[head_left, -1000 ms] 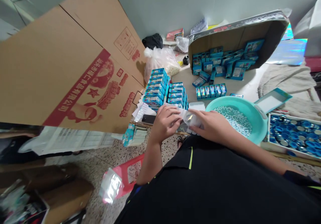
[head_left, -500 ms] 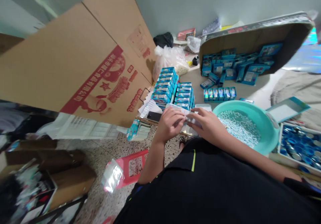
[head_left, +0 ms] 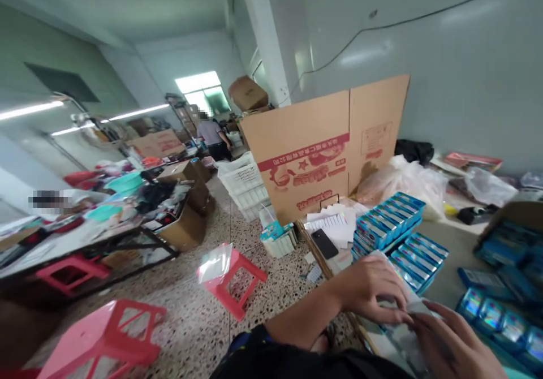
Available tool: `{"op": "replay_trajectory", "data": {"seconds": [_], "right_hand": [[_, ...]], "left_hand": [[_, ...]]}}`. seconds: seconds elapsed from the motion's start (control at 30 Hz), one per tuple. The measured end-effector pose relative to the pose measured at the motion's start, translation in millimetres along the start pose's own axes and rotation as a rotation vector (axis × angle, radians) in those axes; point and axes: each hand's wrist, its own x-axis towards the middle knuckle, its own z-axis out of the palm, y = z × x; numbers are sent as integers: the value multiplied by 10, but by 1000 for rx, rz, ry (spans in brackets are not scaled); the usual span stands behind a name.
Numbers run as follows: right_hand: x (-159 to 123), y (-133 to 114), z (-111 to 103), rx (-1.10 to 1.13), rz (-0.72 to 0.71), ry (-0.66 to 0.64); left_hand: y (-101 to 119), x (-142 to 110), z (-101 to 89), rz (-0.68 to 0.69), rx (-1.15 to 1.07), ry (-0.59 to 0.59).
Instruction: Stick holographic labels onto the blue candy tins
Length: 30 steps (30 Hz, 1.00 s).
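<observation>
My left hand (head_left: 375, 291) and my right hand (head_left: 453, 339) meet over the table at the lower right, fingertips nearly touching. Both have bent, closed fingers on a pale, translucent piece (head_left: 418, 306) that looks like thin plastic; its exact kind is hidden by the fingers. Just beyond my left hand, blue boxes (head_left: 388, 220) stand stacked in rows, with a second, lower group of blue boxes (head_left: 419, 257) beside them. A row of blue boxes with shiny ends (head_left: 500, 322) lies to the right of my right hand.
A black phone (head_left: 324, 243) and paper sheets (head_left: 333, 223) lie near the table's left edge. A large cardboard sheet (head_left: 314, 158) stands behind them. Pink stools (head_left: 241, 280) and white crates (head_left: 241, 184) are on the floor. A person (head_left: 214, 136) stands far off.
The view has swung left and up, bringing the room, stools and a distant person into sight. The green basin has left the view. Both hands stay together around the pale piece.
</observation>
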Motion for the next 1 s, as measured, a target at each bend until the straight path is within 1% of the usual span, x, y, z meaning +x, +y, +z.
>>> {"op": "replay_trajectory", "data": {"seconds": [0.13, 0.3, 0.4, 0.5, 0.6, 0.67, 0.77, 0.83, 0.93, 1.0], "right_hand": [[10, 46, -13, -16, -46, -8], [-42, 77, -78, -38, -35, -129], [-67, 52, -98, -45, 0, -123], [-82, 5, -99, -50, 54, -91], [-106, -35, -103, -58, 119, -112], [-117, -62, -116, -77, 142, -127], [-108, -111, -145, -108, 115, -125], [-98, -140, -159, -111, 100, -108], [-95, -175, -165, -88, 104, -127], [-93, -224, -172, -70, 138, -153]], "left_hand": [[-27, -56, 79, -18, -21, 45], [2, -46, 120, -92, -90, 29], [38, -41, 133, -138, -162, 30], [72, -50, 171, -165, -228, 75], [100, -56, 237, -181, -237, 133], [110, -52, 283, -188, -226, 148], [110, -37, 325, -181, -193, 164], [101, -27, 321, -169, -164, 177], [86, -28, 264, -133, -160, 198], [91, -41, 208, -81, -162, 174]]}}
